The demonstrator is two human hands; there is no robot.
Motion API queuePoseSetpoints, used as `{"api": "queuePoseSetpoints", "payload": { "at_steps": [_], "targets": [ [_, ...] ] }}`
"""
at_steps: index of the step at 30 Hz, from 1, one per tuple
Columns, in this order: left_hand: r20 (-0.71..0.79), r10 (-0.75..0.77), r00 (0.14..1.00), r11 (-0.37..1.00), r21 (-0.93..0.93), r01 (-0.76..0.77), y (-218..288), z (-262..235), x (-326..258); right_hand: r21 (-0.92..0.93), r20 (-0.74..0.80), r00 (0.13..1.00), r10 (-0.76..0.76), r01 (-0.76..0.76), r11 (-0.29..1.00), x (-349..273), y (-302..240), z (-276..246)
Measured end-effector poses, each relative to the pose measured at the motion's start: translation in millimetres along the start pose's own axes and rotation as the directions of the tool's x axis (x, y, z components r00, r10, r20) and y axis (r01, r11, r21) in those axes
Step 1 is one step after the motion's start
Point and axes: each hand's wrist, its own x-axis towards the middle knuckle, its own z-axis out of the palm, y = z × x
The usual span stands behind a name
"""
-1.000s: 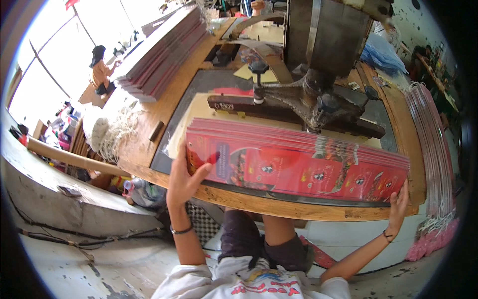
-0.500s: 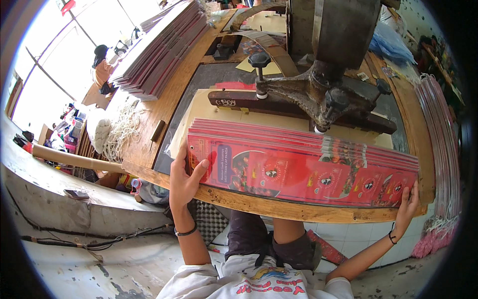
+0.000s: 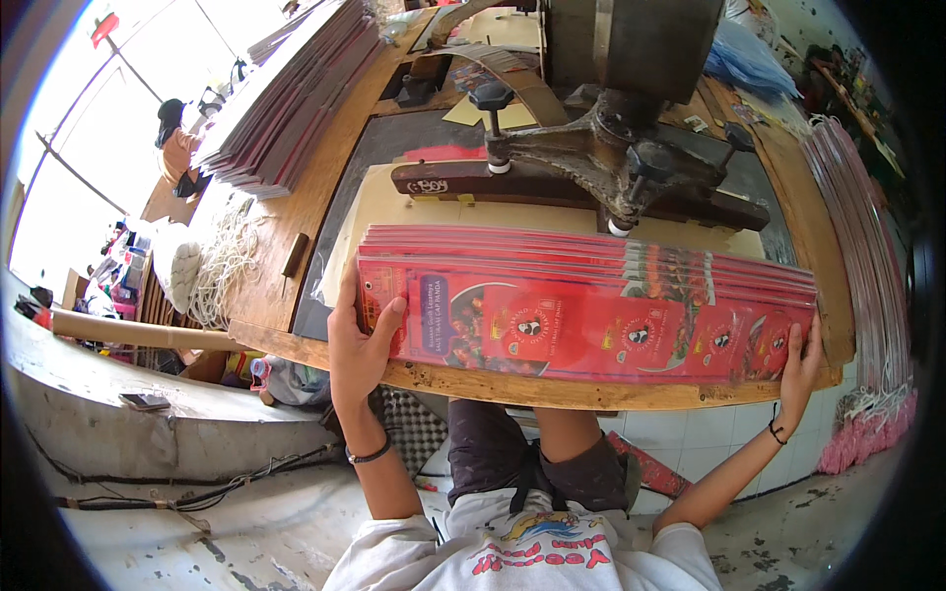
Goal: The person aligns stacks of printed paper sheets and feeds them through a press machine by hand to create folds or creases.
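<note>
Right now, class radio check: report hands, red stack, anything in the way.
Left hand gripping left end, right hand against right end. Red stack at wooden table's near edge. Possible obstruction: dark bar beyond stack's far side.

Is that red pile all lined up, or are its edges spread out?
Spread a little: along the far side of the red pile, several edges show as separate stepped lines.
</note>
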Motion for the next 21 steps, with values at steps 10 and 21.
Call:
{"api": "queuePoseSetpoints", "payload": {
  "at_steps": [10, 21],
  "targets": [
    [-0.014, -0.024, 1.000, 1.000, 0.000, 0.024, 0.1, 0.6, -1.5, 0.092, 0.012, 1.000, -0.007, 0.005, 0.996, -0.3, -24.0, 3.5],
    [-0.028, -0.043, 0.999, 0.979, -0.202, 0.036, -2.5, -5.0, -1.3, 0.098, -0.040, 0.998, -0.038, 0.042, 0.994, -3.9, -16.6, 3.0]
  ]
}}
